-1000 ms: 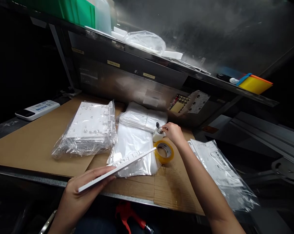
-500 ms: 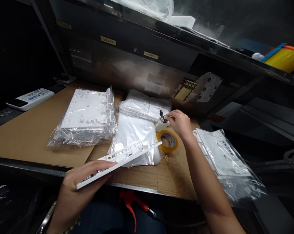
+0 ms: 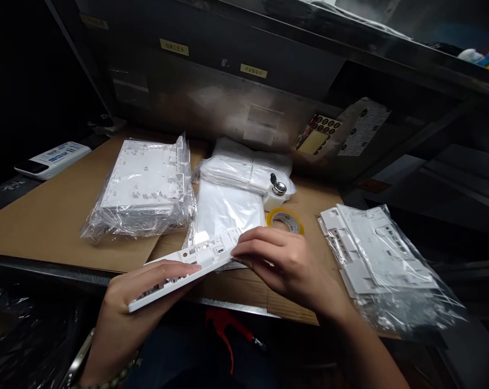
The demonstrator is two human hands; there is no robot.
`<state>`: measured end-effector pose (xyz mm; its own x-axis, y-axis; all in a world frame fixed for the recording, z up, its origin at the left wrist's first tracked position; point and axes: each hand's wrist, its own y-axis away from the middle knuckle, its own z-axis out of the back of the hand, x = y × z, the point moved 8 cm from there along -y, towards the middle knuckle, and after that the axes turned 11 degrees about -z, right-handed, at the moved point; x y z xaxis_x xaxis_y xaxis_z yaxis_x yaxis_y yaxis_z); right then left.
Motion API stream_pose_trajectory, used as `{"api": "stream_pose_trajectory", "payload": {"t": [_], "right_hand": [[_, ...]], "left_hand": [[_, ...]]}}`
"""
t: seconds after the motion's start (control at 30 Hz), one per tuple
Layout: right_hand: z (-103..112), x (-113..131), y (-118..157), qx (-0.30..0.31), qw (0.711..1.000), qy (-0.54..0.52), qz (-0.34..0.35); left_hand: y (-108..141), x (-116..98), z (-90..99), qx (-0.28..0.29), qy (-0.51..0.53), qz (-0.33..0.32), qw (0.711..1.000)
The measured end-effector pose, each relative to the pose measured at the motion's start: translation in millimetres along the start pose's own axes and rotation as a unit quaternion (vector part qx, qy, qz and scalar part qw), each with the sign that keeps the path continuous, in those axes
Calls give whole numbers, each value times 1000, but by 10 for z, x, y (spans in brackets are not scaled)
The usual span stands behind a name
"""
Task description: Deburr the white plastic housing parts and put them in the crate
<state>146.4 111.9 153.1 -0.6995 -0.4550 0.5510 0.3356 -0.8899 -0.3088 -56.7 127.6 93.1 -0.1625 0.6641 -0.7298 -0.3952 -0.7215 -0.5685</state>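
Note:
My left hand (image 3: 147,292) grips a white plastic panel (image 3: 203,249) by its near left end, thumb on top and fingers beneath. The panel is held tilted, its moulded inner face with clips and slots turned up. At its far right end is my right hand (image 3: 276,259), fingers pinched together against the edge. Whatever is in that pinch is hidden behind the fingers. Beyond the right hand lies a roll of yellow tape (image 3: 272,219). Behind the tape stands a small white dispenser bottle (image 3: 273,202) with a metal top, its black lid flipped up.
Bagged white panels (image 3: 147,173) are stacked at left on cardboard (image 3: 45,216). Clear plastic bags (image 3: 232,208) lie in the middle. Another bagged panel (image 3: 382,254) lies at right. A white device (image 3: 53,159) sits far left. A red air gun (image 3: 228,329) hangs below the edge.
My right hand has come from the dispenser bottle down and toward me to the panel's right end. A thin stick showed in its fingers earlier. My left hand still holds the panel.

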Motion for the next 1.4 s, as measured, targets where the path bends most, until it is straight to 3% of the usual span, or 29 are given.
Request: {"api": "stream_pose_trajectory", "payload": {"t": [0.2,0.3,0.4,0.63,0.73,0.83,1.0,1.1,1.2,1.33,1.4], "right_hand": [[-180,445,-114,38,997,-46,46],[-212,498,-139,39,995,-76,43],[-172,351,-120,33,995,-91,21],[175,-375,55,-15,996,-59,-67],[251,-471,101,-26,995,-46,-79],[189,-298,68,-24,996,-60,-63],[-94,424,-79,2,995,-84,47],[-179,656,-127,-1,995,-61,81],[-88,463,-102,-17,996,-67,64],[242,-237,5,-68,995,-60,-29],[392,-464,50,-92,993,-40,-65]], "left_hand": [[-42,-81,-39,5,6,0,1000],[-66,-101,-48,9,4,-4,1000],[-80,-94,-74,27,8,1,1000],[-47,27,14,-1,5,22,1000],[-48,12,25,12,-8,13,1000],[-64,-52,0,30,-20,24,999],[-150,-290,-118,50,-47,-12,998],[-177,-328,-167,43,-40,-33,998],[-153,-299,-153,35,-41,-60,997],[-96,-284,9,-4,-69,-94,993],[-90,-310,66,-11,-72,-106,992]]}}
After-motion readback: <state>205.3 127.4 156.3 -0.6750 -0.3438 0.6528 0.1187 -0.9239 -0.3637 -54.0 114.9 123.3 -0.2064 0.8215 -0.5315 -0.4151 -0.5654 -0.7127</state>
